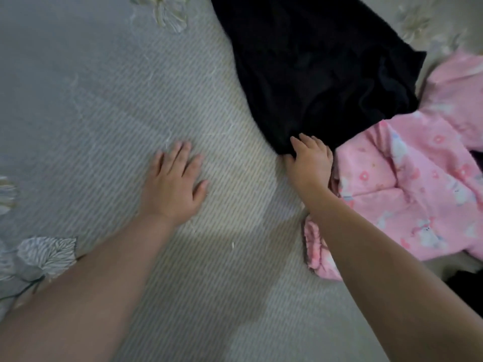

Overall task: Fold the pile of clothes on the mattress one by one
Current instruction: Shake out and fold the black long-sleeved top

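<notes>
A black garment point(313, 69) lies spread on the mattress point(104, 113), running from the top middle down toward the centre. My right hand point(309, 163) grips its near corner, fingers curled over the cloth edge with the thumb beside it. My left hand point(175, 184) rests flat on the striped sheet to the left of the garment, fingers straight and spread, holding nothing. A pink printed garment point(407, 189) lies crumpled to the right, partly under my right forearm and partly tucked under the black cloth.
The sheet has pale stripes with leaf prints at the left edge point(44, 254) and top point(167, 14). Another dark piece of cloth point(467, 283) shows at the lower right edge. Bare sheet stretches to the left and front.
</notes>
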### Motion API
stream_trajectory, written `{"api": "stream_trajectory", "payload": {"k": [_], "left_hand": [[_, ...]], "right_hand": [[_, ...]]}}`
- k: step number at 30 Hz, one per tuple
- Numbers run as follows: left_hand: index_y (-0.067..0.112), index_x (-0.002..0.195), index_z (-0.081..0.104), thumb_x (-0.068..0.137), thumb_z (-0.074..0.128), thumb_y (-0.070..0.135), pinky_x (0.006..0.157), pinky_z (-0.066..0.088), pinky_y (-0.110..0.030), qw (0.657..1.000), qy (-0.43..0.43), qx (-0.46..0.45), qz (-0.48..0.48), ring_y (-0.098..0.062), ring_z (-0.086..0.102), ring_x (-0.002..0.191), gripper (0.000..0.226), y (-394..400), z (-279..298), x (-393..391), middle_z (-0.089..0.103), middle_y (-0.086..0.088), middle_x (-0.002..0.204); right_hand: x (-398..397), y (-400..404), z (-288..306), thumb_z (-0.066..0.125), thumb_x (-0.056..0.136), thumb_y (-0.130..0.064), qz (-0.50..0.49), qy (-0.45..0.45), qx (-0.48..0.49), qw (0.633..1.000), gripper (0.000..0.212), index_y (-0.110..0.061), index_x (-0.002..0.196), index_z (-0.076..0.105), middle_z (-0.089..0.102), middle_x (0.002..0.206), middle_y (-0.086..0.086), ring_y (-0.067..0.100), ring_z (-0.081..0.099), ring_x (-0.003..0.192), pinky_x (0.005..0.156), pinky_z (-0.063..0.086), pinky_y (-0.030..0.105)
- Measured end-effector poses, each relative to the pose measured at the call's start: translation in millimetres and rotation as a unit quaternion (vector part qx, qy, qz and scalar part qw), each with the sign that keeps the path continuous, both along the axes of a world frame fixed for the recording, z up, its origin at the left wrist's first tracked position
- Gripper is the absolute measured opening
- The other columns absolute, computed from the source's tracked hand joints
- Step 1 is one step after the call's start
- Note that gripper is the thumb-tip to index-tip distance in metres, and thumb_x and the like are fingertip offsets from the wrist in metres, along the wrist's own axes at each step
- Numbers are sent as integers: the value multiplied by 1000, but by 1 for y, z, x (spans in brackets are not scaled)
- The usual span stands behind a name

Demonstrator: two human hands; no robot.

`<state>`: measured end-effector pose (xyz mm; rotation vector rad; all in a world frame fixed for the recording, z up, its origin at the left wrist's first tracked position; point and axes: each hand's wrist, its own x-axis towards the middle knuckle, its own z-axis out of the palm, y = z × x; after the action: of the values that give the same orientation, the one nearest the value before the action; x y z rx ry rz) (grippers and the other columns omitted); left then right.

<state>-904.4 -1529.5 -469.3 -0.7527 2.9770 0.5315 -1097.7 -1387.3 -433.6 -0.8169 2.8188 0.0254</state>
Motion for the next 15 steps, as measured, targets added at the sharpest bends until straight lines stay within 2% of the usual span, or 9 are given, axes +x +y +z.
{"api": "stream_trajectory", "payload": {"k": [3, 7, 9, 11, 13, 15], "left_hand": [[-2, 121, 56, 82, 30, 41, 106, 17, -46, 1000, -6, 19, -2, -39, 43, 126, 63, -2, 0, -1, 49, -24, 132], [4, 132, 45, 84, 32, 42, 112, 6, -44, 998, -32, 45, 9, -31, 25, 137, 63, -2, 4, -2, 34, -17, 144], [5, 136, 40, 85, 36, 39, 112, -1, -40, 999, -30, 39, 7, -29, 20, 139, 61, -2, 4, -3, 29, -16, 147], [6, 139, 34, 89, 40, 37, 112, -3, -39, 999, -21, 28, 7, -29, 18, 140, 60, -3, 2, -5, 27, -16, 149], [4, 137, 37, 88, 38, 39, 112, 7, -46, 999, -17, 29, 11, -34, 26, 136, 60, -3, 7, -3, 32, -21, 145], [-2, 124, 53, 83, 39, 35, 100, 32, -56, 999, -7, 5, -35, -44, 47, 119, 56, 6, 17, 5, 49, -29, 129]], "right_hand": [[-1, -2, 3, 49, 90, -15, -9, 10, -60, 998, 34, -10, 123, 57, 57, 128, 7, 23, 44, 124, 112, 5, 38], [23, 23, 11, 60, 80, 2, 14, -16, -129, 991, 25, 8, 104, 65, 67, 102, 23, 37, 60, 100, 101, 33, 42], [42, 41, 10, 63, 75, 8, 18, -20, -133, 991, 24, 11, 99, 66, 68, 95, 25, 41, 63, 93, 97, 39, 45], [58, 57, 10, 64, 74, 8, 12, -28, -133, 991, 23, 10, 97, 67, 69, 93, 25, 42, 63, 91, 99, 37, 48], [76, 70, 13, 64, 74, 6, 20, -36, -141, 989, 20, 9, 93, 68, 70, 89, 23, 41, 64, 87, 97, 40, 45], [94, 87, 18, 61, 72, 3, 52, -47, -145, 987, 16, 8, 85, 70, 70, 78, 22, 39, 66, 74, 86, 46, 36]]}}
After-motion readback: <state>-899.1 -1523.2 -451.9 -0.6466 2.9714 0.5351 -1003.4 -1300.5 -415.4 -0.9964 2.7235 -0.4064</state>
